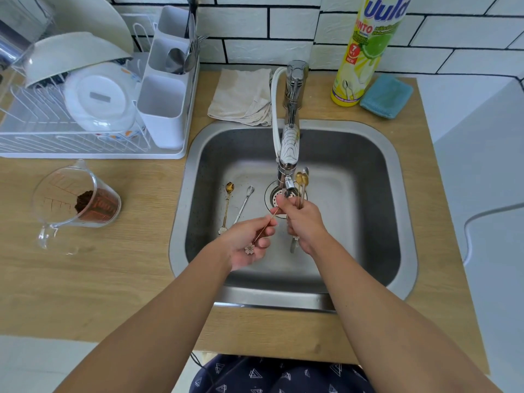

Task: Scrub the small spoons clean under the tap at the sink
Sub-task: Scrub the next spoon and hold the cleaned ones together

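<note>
Gold spoon [265, 228] pinched by left hand [246, 241] | right hand [301, 219] clutched spoon bunch [301, 186] near tap [289, 154] | loose bunch risked slipping toward drain [274, 196]

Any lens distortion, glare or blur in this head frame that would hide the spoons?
Head view: strong wide-angle bending at the edges, tile lines curve; light is soft and even; the sink shows only mild sheen. Left hand and right hand are sharp, and so are the two spoons on the sink floor; the thin handles stay hard to resolve.
</note>
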Motion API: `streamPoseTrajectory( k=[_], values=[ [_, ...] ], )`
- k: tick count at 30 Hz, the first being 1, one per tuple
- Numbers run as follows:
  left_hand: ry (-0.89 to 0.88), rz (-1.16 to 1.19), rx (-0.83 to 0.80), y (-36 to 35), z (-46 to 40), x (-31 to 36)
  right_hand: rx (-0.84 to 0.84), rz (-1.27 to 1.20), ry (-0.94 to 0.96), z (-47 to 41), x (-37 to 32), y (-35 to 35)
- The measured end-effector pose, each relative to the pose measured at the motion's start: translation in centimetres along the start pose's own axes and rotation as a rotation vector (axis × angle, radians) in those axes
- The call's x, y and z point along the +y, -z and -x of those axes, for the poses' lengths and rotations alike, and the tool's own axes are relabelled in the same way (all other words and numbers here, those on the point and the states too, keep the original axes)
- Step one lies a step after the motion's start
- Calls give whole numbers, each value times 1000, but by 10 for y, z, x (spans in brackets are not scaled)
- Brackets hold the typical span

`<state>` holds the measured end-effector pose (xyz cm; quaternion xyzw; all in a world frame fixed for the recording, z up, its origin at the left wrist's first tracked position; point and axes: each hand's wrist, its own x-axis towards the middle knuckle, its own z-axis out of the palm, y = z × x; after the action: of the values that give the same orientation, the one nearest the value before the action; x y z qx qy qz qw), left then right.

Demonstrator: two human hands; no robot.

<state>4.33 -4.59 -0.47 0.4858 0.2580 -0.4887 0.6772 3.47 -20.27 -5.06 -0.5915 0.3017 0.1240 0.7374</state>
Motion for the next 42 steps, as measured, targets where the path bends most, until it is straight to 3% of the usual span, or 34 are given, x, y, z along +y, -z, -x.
streamPoseTrajectory(
  k=[3,7,9,14,19,22,29,31,35,38,42],
  values=[
    [-90,-215,126,2,-4,-4,37,124,41,-1,0,-1],
    [-85,-151,120,6,-7,-3,-88,76,16,1,1,-2],
    [-78,-133,101,8,-8,-3,-73,103,25,1,2,-3],
    [-101,-207,63,6,-13,-1,122,194,33,-2,-3,-1],
    [-270,-118,66,-13,-28,10,447,193,99,-3,-7,35],
    [-340,-122,93,-35,-38,16,502,137,136,0,-9,56],
    [-435,-277,238,-61,-50,16,502,56,139,7,-16,69],
    [-468,-331,165,-58,-48,15,491,-18,138,8,-18,68],
    [-407,-200,-5,-41,-38,16,407,-248,82,7,-23,54],
    [-391,-288,82,-28,-32,15,299,-317,19,6,-24,35],
    [-476,-462,255,-18,-29,11,149,-130,-74,12,-11,-3]
  ],
)
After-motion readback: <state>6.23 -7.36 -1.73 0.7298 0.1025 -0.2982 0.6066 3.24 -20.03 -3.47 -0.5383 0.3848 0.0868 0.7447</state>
